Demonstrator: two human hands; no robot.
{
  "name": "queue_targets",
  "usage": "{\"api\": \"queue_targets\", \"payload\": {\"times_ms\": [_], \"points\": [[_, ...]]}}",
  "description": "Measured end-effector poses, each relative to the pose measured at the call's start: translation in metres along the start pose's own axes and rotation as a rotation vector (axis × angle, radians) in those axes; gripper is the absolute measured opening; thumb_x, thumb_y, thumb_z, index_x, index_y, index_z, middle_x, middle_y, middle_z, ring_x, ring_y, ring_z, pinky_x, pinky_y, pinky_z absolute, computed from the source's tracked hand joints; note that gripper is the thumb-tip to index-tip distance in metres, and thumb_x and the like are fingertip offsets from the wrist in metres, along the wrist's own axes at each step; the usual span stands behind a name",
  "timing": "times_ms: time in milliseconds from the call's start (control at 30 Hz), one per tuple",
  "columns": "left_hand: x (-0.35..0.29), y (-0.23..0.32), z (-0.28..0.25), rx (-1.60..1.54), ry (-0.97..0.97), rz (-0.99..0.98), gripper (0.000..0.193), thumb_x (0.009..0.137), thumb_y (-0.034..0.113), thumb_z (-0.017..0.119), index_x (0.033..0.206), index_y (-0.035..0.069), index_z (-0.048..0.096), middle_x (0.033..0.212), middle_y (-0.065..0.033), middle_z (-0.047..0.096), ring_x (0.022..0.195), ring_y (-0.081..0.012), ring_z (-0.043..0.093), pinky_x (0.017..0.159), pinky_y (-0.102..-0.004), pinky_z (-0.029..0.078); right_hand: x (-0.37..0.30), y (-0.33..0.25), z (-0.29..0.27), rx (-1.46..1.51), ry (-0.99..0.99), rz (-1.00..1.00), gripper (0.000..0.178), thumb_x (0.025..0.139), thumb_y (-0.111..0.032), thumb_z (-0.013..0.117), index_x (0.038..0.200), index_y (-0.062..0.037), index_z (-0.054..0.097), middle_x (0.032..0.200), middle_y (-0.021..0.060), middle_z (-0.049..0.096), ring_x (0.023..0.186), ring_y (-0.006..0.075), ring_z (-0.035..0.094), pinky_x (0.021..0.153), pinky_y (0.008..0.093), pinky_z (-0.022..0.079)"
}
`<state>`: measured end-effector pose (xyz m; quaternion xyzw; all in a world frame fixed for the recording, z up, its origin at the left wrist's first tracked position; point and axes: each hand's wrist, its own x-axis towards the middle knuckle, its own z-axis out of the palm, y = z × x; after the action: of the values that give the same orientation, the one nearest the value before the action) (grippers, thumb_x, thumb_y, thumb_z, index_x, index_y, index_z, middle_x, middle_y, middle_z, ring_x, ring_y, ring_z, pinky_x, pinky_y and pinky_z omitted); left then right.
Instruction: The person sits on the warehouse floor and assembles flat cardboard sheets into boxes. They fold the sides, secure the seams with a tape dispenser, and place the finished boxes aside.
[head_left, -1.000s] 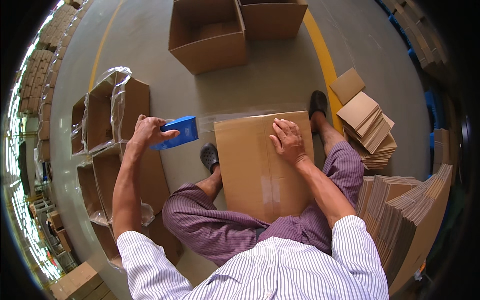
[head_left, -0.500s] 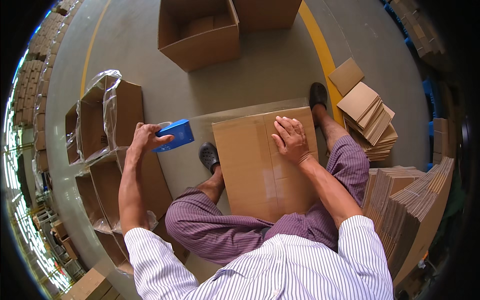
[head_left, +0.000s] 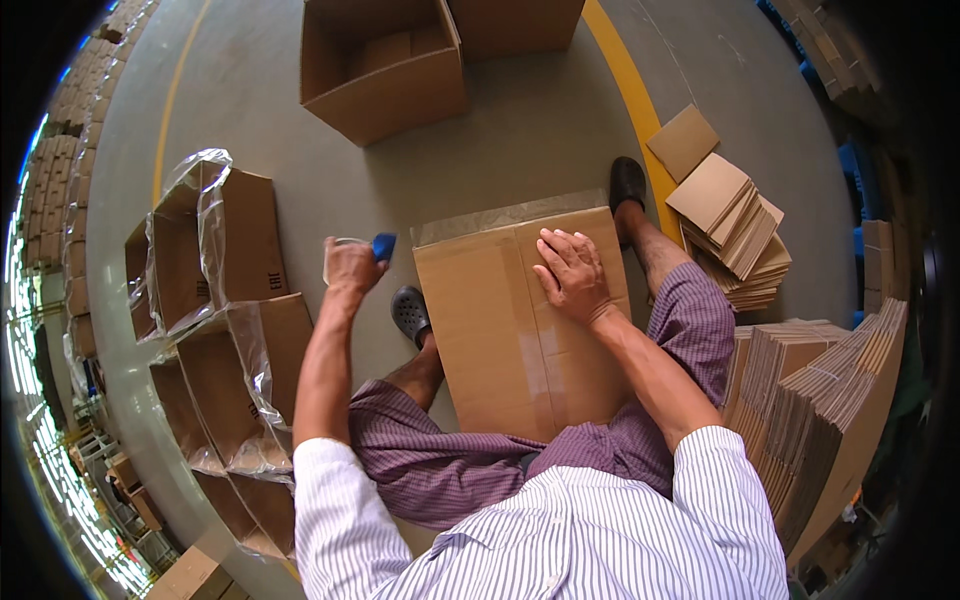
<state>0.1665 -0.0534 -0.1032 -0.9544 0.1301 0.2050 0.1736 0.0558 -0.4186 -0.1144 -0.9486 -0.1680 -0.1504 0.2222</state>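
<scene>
A closed cardboard box (head_left: 490, 330) stands between my legs, with a strip of clear tape (head_left: 510, 215) along its far edge that sticks out past the cardboard. My right hand (head_left: 575, 270) lies on the box top with its fingers stretched out. Left of the box, in the air, my left hand (head_left: 352, 265) is closed around a blue tape dispenser (head_left: 383, 247). Part of its pale tape roll shows behind the knuckles; the rest of the dispenser is hidden by the hand.
Open cardboard boxes (head_left: 255, 235) wrapped in clear film stand on the left. Another open box (head_left: 385, 95) is ahead. To the right lie a pile of cardboard pieces (head_left: 730, 215) and stacks of flattened boxes (head_left: 830, 410). A yellow line (head_left: 625, 80) runs along the floor.
My left hand has moved right, toward the box, turning the tape dispenser. The tape stretched out to the left before; now it shows along the box's far edge. My right hand stays on top.
</scene>
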Motion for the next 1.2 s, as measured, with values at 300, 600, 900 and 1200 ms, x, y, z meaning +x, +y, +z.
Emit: {"api": "queue_targets", "payload": {"times_ms": [300,600,900,1200], "points": [[-0.072,-0.025,-0.017,-0.515,0.257,-0.247,0.041,0.083,0.048,0.066,0.083,0.007,0.071,0.073,-0.0174,0.068,0.073,-0.0335,0.068,0.081,-0.0509,0.045,0.0,0.007,0.0,0.023,0.048,-0.003,0.037,0.084,-0.023,0.068,0.116,-0.0043,0.065,0.129,0.0076,0.059,0.12,0.0254,0.053,0.107,0.0452,0.037],[-0.205,0.1,-0.057,-0.844,0.409,0.418,0.025,0.072,0.006,0.073,0.095,0.009,0.062,0.085,-0.0126,0.063,0.089,-0.0341,0.061,0.094,-0.0475,0.047,0.007,0.013,0.006,0.241,0.201,0.027,0.024,0.089,-0.015,0.063,0.11,-0.0034,0.067,0.116,0.01,0.066,0.111,0.0275,0.059,0.104,0.0436,0.041],[-0.22,0.202,-0.049,-0.754,0.385,0.8,0.034,0.08,0.007,0.068,0.114,0.006,0.061,0.116,-0.0125,0.065,0.115,-0.0294,0.059,0.109,-0.0449,0.037,0.01,0.028,-0.006,0.645,0.128,0.158,0.02,0.094,-0.013,0.059,0.11,-0.0045,0.068,0.111,0.012,0.069,0.111,0.0297,0.062,0.102,0.0391,0.044],[-0.071,0.19,-0.042,-0.805,0.567,0.326,0.045,0.095,0.011,0.052,0.138,0.0,0.046,0.14,-0.0236,0.048,0.134,-0.0396,0.042,0.113,-0.0468,0.031,0.007,0.015,0.021,0.196,-0.041,-0.06,0.04,0.093,-0.02,0.055,0.131,-0.0073,0.057,0.14,0.0096,0.053,0.134,0.0266,0.045,0.115,0.0482,0.026]]}}
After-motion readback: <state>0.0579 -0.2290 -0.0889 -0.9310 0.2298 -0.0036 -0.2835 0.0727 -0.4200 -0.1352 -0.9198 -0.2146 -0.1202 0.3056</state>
